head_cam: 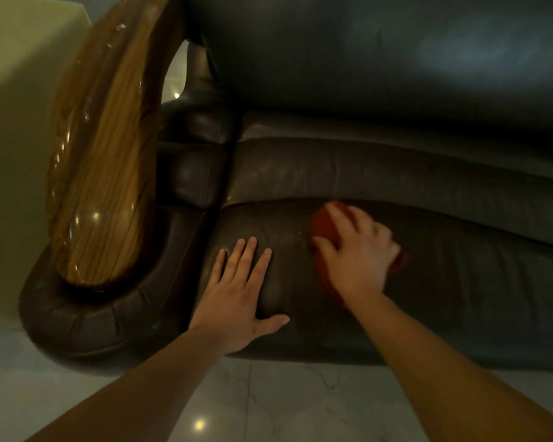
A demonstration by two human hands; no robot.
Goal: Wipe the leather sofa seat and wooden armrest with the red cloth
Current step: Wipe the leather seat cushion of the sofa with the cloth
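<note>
Bare forearms (160, 378) over pale marble floor (268, 406). Left hand (240, 298) flat, fingers spread, on dark leather sofa seat (460, 282). Right hand (358, 253) at two o'clock of it, pressed down on red cloth (324, 224). Glossy wooden armrest (109, 161) at ten o'clock, untouched.

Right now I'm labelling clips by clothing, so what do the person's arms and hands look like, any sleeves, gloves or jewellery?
Both forearms are bare as far as the picture shows: no sleeves reach into view. The left hand and right hand wear no gloves, and no rings, watch or bracelets are visible. The left hand's nails look short and unpainted. The right hand is blurred, so finer details there cannot be told.
</note>
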